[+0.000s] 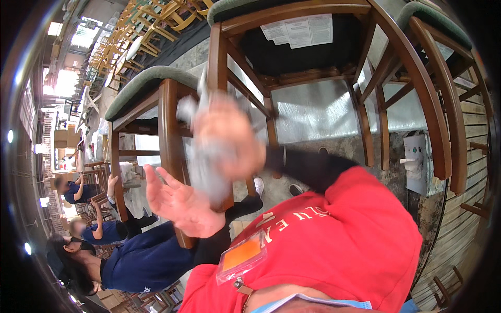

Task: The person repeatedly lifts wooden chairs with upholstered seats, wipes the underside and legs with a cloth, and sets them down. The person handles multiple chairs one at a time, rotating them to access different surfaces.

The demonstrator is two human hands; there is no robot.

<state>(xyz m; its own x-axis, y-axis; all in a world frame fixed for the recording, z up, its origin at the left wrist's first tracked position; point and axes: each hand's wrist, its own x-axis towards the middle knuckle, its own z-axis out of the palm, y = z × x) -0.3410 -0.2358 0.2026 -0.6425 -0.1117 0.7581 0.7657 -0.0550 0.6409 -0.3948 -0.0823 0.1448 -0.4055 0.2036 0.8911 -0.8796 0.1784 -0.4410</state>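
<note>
A brown wooden chair [292,13] with a green padded seat stands before me, its dark underside and white paper labels [300,31] showing. My right hand [227,130], blurred by motion, is closed around a pale grey crumpled cloth [211,169] against this chair's left front leg [217,62]. The part of the leg behind hand and cloth is hidden. Lower left, my left hand [185,206] is open, palm showing and fingers apart. It holds nothing and overlaps the leg of a second green-seated chair [148,83] in the picture; contact cannot be made out.
Another matching chair [433,62] stands at the right, near a white box [417,164]. Behind the chairs lies something wrapped in clear plastic [318,112]. A person in navy [151,255] is close on my left, with other people beyond. Many light wooden chairs [125,41] fill the far left.
</note>
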